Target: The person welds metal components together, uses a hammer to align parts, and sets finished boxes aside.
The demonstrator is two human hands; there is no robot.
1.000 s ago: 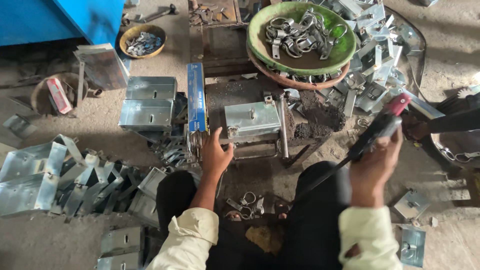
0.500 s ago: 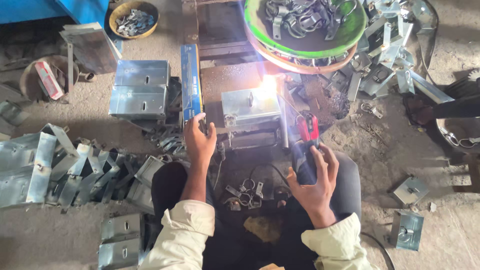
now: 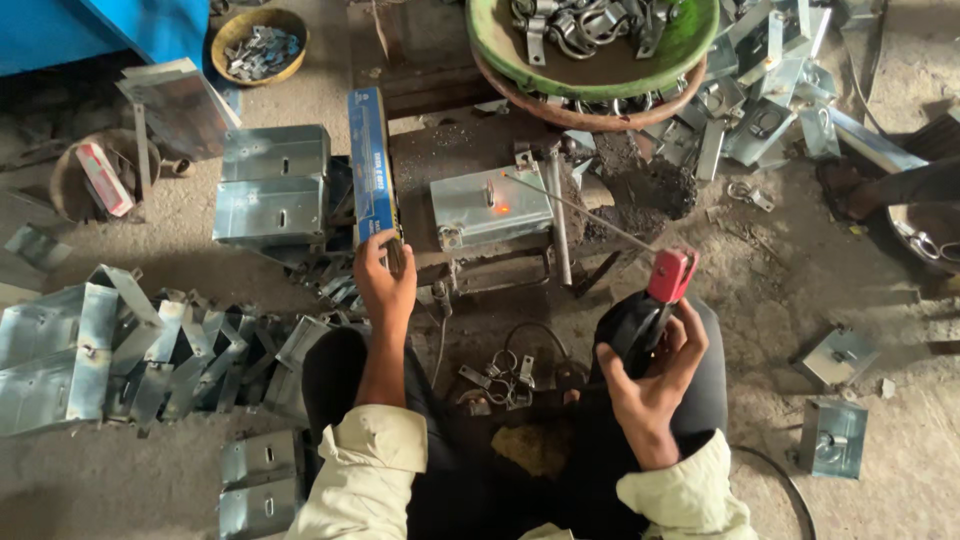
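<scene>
My right hand (image 3: pixel 655 385) grips a welding electrode holder (image 3: pixel 645 310) with a black handle and a red jaw. A thin rod (image 3: pixel 580 208) runs from the jaw up-left to a galvanised metal box (image 3: pixel 490 205) on the dark work stand, where a small orange spot glows. My left hand (image 3: pixel 385 280) holds the lower end of a long blue box (image 3: pixel 372 165) standing on edge left of the stand. Several small metal clamps (image 3: pixel 500 370) lie between my knees.
A green bowl of metal clamps (image 3: pixel 595 35) sits above the stand. Finished metal boxes (image 3: pixel 272 180) are stacked at left, bent sheet pieces (image 3: pixel 120 350) at far left, more boxes (image 3: pixel 832 438) at right. A small bowl (image 3: pixel 260 45) holds small metal parts.
The bright welding flash on the metal box has gone out, leaving a small glow. My right hand has drawn the holder back and to the right. My left hand stays on the blue box.
</scene>
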